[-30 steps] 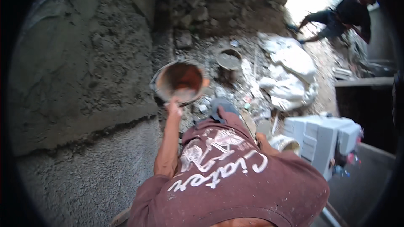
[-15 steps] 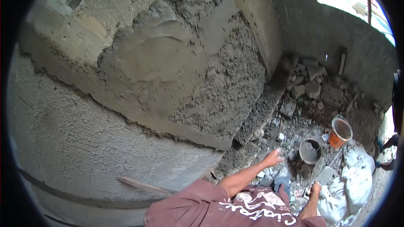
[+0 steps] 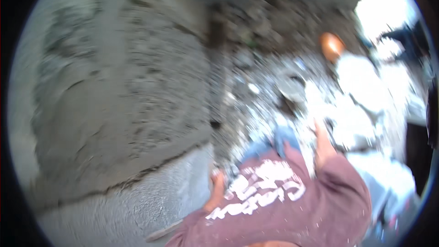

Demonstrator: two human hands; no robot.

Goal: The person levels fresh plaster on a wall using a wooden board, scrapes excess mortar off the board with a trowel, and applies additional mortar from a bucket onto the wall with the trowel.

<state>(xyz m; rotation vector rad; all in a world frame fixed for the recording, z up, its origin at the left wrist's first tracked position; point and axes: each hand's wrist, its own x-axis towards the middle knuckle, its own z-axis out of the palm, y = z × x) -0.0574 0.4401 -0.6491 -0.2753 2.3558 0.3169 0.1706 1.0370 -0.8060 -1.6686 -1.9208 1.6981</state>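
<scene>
Motion smears this moment. My left hand (image 3: 217, 176) is low beside the lower end of the wall, and its fingers are too blurred to read. Farther out on the right, my right hand (image 3: 318, 129) reaches over the rubble. A pale streak lies just beyond it, and I cannot make out whether the hand holds anything. Ahead of my legs stands a round bucket (image 3: 291, 88) of grey mortar. To my left is the wall (image 3: 91, 110), part smooth and part rough with wet mortar.
An orange bucket (image 3: 332, 46) stands beyond the mortar bucket. White sacks (image 3: 361, 82) lie along the right. Broken stones and rubble (image 3: 256, 23) cover the ground by the far wall. A wooden strip (image 3: 163, 232) lies at the lower left. Another person (image 3: 407, 41) is partly visible far right.
The view has swung right, so the wall and buckets sit farther left. My left hand has drawn back from over the rubble toward my body. My right hand now reaches farther forward.
</scene>
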